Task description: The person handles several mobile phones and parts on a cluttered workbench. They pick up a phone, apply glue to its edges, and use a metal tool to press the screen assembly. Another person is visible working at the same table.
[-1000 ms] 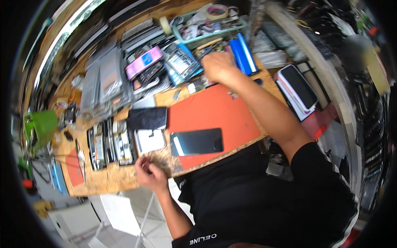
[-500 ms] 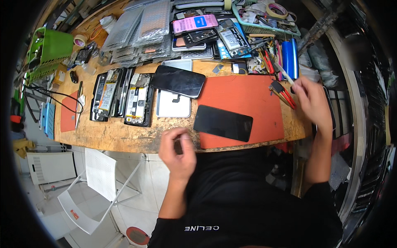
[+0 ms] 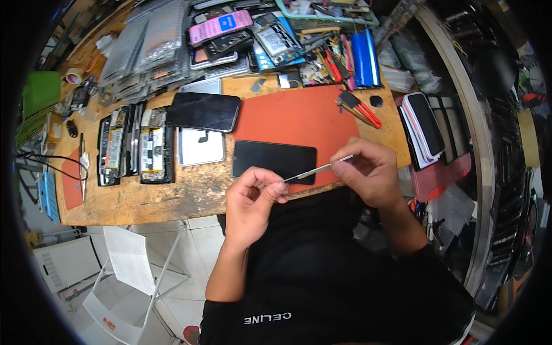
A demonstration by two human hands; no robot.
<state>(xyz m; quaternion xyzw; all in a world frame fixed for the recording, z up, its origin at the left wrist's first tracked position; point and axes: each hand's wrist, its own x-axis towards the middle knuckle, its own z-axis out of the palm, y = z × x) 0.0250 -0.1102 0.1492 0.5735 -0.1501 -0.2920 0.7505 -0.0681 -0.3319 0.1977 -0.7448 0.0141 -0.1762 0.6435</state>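
Observation:
A thin metal tool (image 3: 315,172), like a slim flat rod, is stretched between my hands above the bench edge; its exact kind I cannot make out. My left hand (image 3: 248,202) pinches one end between thumb and fingertips. Around the other end, the thumb and fingers of my right hand (image 3: 370,173) are closed. Just behind and below the tool, a dark-screened phone (image 3: 270,156) lies face up, partly on the orange mat (image 3: 293,112). Another black phone (image 3: 205,111) rests farther back, overlapping a white tray-like piece (image 3: 201,148).
Opened phones (image 3: 154,146) with bare batteries stand at left on the wooden bench (image 3: 138,201). Red-handled pliers (image 3: 362,109) lie at the mat's far right corner. Bubble-wrap sleeves (image 3: 146,43), tools and a teal basket (image 3: 328,22) crowd the back. A white folding chair (image 3: 129,259) stands below left.
My right hand has come from the back right tools to the front with the thin tool. My left hand has closed on its other end. The whole view has shifted rightward.

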